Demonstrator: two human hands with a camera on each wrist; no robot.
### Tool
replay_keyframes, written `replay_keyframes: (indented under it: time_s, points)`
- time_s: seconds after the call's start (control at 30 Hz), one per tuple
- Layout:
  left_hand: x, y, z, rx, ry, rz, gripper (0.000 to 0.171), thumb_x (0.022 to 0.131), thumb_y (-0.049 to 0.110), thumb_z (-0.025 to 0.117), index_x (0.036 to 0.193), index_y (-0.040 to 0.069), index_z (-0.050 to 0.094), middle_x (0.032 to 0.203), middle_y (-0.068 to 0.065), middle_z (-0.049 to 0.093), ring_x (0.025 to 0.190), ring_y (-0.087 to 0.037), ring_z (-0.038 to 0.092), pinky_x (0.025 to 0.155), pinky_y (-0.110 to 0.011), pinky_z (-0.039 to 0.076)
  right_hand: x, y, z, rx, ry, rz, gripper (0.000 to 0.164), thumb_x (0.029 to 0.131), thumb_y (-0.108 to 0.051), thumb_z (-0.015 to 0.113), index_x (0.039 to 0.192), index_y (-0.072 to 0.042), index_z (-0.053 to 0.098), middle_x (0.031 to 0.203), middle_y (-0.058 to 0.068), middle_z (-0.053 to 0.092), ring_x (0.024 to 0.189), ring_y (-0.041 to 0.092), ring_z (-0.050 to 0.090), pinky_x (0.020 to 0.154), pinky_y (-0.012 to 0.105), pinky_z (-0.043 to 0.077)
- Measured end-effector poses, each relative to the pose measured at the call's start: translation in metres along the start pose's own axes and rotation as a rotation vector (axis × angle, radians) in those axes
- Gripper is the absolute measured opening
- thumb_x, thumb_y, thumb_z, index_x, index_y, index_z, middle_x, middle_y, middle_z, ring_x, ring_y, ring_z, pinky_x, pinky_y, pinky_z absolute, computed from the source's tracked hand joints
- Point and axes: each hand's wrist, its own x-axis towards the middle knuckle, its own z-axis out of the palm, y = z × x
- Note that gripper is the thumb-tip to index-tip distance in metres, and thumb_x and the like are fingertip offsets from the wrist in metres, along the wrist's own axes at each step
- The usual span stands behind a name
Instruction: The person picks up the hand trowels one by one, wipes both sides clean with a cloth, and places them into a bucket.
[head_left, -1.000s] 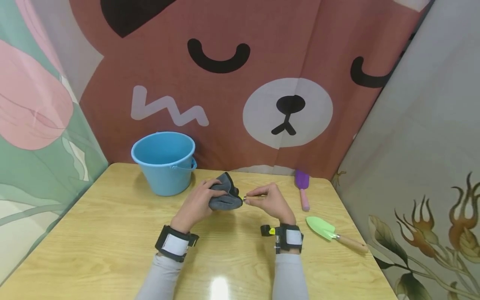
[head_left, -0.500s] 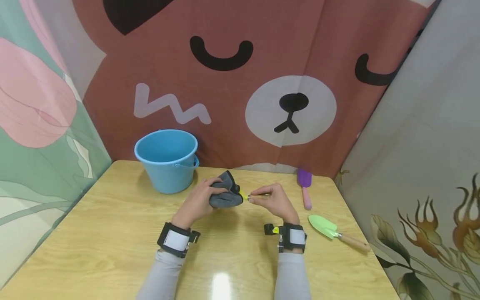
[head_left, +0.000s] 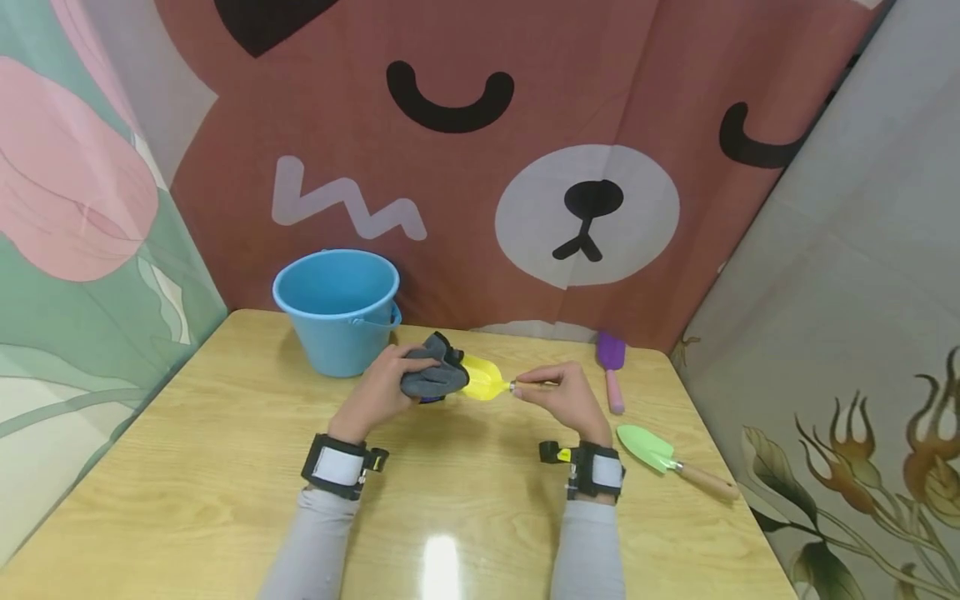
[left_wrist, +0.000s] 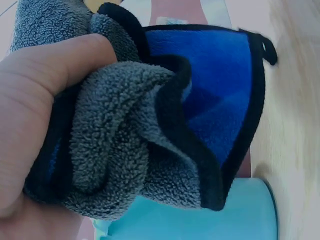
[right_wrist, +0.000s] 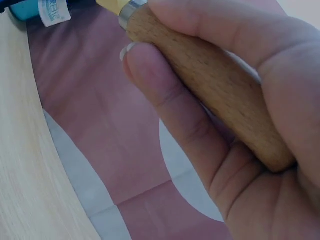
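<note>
My left hand (head_left: 380, 387) grips a bunched grey cloth (head_left: 435, 375) with black edging; its blue reverse side shows in the left wrist view, along with a small black loop at one corner. In the head view the cloth overlaps the blade tip of a yellow garden trowel (head_left: 482, 377). My right hand (head_left: 566, 396) holds that trowel by its wooden handle (right_wrist: 200, 80), thumb and fingers along the wood. A metal collar joins handle and blade. Both hands are over the middle of the table, the trowel pointing left toward the cloth.
A light blue bucket (head_left: 337, 329) stands at the back left of the wooden table (head_left: 210, 467). On the right lie a purple trowel (head_left: 611, 354) with a pink handle and a green trowel (head_left: 648, 448) with a wooden handle. Printed curtains hang behind and at both sides.
The cloth in my left hand has moved left, while my right hand has shifted right with the trowel. Much more of the yellow blade shows now.
</note>
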Motion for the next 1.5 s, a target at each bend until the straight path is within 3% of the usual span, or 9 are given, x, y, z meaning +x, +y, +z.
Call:
replay_keyframes:
  time_s: [0.2,0.3,0.57,0.7,0.93,1.1,1.27,1.5]
  points:
    - [-0.003,-0.009,-0.005,-0.018,0.048,0.011,0.054,0.071,0.001,0.09,0.121,0.014,0.076,0.134,-0.016,0.063,0.121,-0.038,0.056,0.1,-0.053,0.048,-0.001,0.001,-0.002,0.021,-0.018,0.007,0.022,0.083,-0.016,0.085,0.101,-0.006,0.081,0.104,0.01,0.078,0.102,0.026,0.071,0.091,0.043,0.058]
    - [-0.004,-0.008,-0.007,-0.024,0.062,0.013,0.053,0.073,0.005,0.091,0.122,0.014,0.075,0.134,-0.016,0.062,0.12,-0.039,0.056,0.099,-0.053,0.048,-0.005,-0.012,-0.002,-0.013,-0.046,0.014,0.022,0.085,-0.012,0.083,0.104,-0.002,0.08,0.105,0.013,0.077,0.103,0.028,0.071,0.09,0.041,0.058]
    - [0.0,0.004,-0.003,-0.049,0.095,0.057,0.055,0.073,0.003,0.089,0.124,0.015,0.073,0.138,-0.014,0.058,0.125,-0.036,0.052,0.102,-0.053,0.047,0.002,0.004,0.005,-0.03,-0.064,0.018,0.019,0.082,-0.021,0.086,0.099,-0.014,0.083,0.101,0.004,0.078,0.099,0.022,0.071,0.083,0.037,0.06]
    - [0.004,0.011,0.003,-0.052,0.093,0.094,0.059,0.07,0.0,0.09,0.124,0.016,0.073,0.141,-0.015,0.056,0.128,-0.037,0.051,0.103,-0.054,0.047,0.006,0.004,0.01,-0.035,-0.081,-0.01,0.018,0.082,-0.018,0.086,0.099,-0.012,0.083,0.097,0.003,0.078,0.095,0.02,0.073,0.08,0.034,0.06]
    - [0.008,0.021,0.014,0.063,0.022,0.121,0.063,0.069,0.005,0.092,0.127,0.019,0.073,0.142,-0.013,0.057,0.13,-0.036,0.052,0.106,-0.052,0.046,0.01,0.002,0.016,-0.031,-0.087,-0.03,0.021,0.083,-0.016,0.085,0.101,-0.007,0.082,0.097,0.003,0.078,0.096,0.02,0.072,0.08,0.033,0.06]
    - [0.009,0.03,0.02,0.153,-0.072,0.097,0.066,0.069,0.0,0.087,0.129,0.022,0.072,0.142,-0.012,0.057,0.128,-0.035,0.053,0.104,-0.051,0.048,0.009,0.0,0.017,-0.028,-0.085,-0.028,0.02,0.082,-0.016,0.085,0.101,-0.009,0.082,0.098,0.004,0.078,0.097,0.021,0.072,0.079,0.034,0.06]
    - [0.009,0.038,0.025,0.178,-0.154,0.063,0.064,0.07,-0.006,0.08,0.127,0.021,0.073,0.142,-0.013,0.058,0.126,-0.034,0.054,0.104,-0.05,0.048,0.01,-0.001,0.018,-0.059,-0.097,-0.055,0.018,0.084,-0.016,0.084,0.1,-0.009,0.082,0.098,0.006,0.078,0.095,0.021,0.073,0.079,0.033,0.06]
    - [0.009,0.044,0.029,0.216,-0.202,0.032,0.058,0.071,-0.005,0.079,0.123,0.019,0.075,0.141,-0.013,0.057,0.126,-0.036,0.055,0.103,-0.052,0.048,0.011,-0.001,0.02,-0.064,-0.125,-0.051,0.02,0.085,-0.016,0.084,0.102,-0.006,0.081,0.101,0.01,0.078,0.098,0.026,0.072,0.082,0.037,0.06]
